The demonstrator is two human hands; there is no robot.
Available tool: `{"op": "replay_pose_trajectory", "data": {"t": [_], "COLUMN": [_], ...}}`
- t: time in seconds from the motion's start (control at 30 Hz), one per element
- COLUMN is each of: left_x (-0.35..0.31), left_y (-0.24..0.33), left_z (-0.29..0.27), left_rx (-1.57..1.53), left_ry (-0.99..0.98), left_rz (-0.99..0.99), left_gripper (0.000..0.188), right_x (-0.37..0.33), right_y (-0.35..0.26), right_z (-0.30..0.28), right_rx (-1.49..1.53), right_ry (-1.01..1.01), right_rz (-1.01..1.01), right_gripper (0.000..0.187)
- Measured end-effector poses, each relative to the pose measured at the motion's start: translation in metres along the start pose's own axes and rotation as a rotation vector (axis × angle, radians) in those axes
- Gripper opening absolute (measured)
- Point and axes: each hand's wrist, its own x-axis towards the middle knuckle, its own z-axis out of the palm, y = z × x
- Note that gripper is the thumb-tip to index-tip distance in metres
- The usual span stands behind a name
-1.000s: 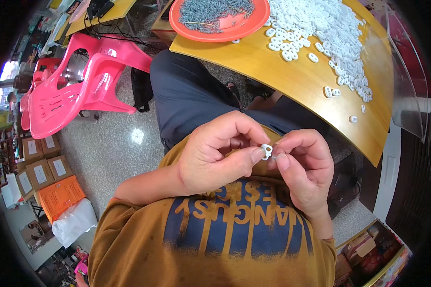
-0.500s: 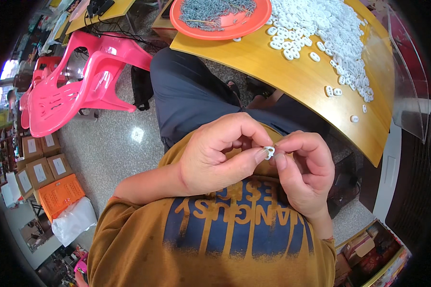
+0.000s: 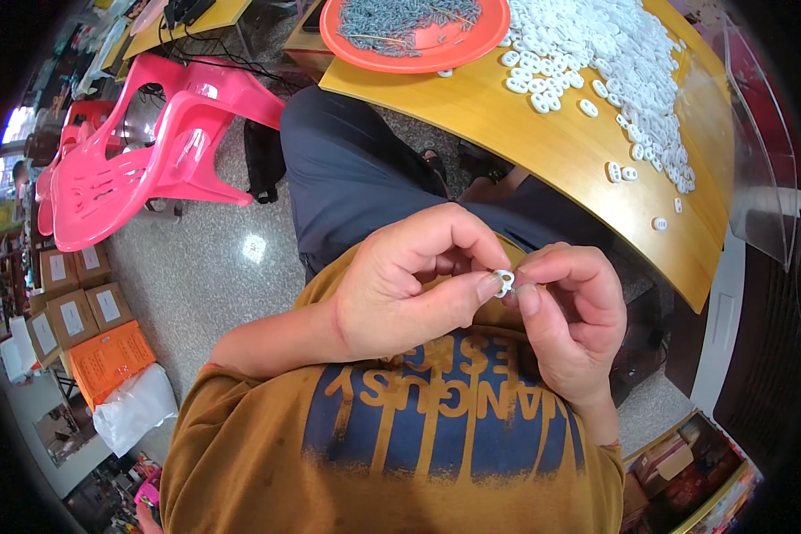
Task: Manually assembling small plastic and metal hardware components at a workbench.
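—Yellow table beyond the left hand. Holding anything?
—Pinching a white piece at its fingertips.
—The right hand?
—Curled just beside that piece; whether gripping anything, I can't tell.

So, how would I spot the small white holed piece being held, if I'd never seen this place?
Start at the mustard-brown shirt with dark blue print, bottom centre. Above its print, the bare left hand pinches the small white holed piece close beside the bare right hand. Unlike the white oval pieces heaped on the glossy yellow table, it is held in the air.
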Motion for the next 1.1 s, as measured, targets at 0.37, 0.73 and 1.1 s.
{"op": "replay_pose_trajectory", "data": {"t": [0.37, 0.73, 1.1], "left_x": [0.0006, 0.0015, 0.0017], "left_y": [-0.0043, -0.0081, -0.0087], "left_z": [-0.0011, 0.0006, 0.0013], "left_rx": [0.090, 0.149, 0.099], "left_ry": [-0.011, 0.012, 0.042], "left_rz": [0.053, 0.099, 0.059], "left_gripper": [0.014, 0.015, 0.014], "right_x": [0.0024, 0.0049, 0.0061], "right_y": [0.0006, 0.0006, 0.0004], "right_z": [0.0005, 0.0019, 0.0032], "right_rx": [-0.125, -0.298, -0.313], "right_ry": [-0.008, 0.010, 0.019], "right_rz": [-0.091, -0.219, -0.264], "right_gripper": [0.018, 0.021, 0.021]}}
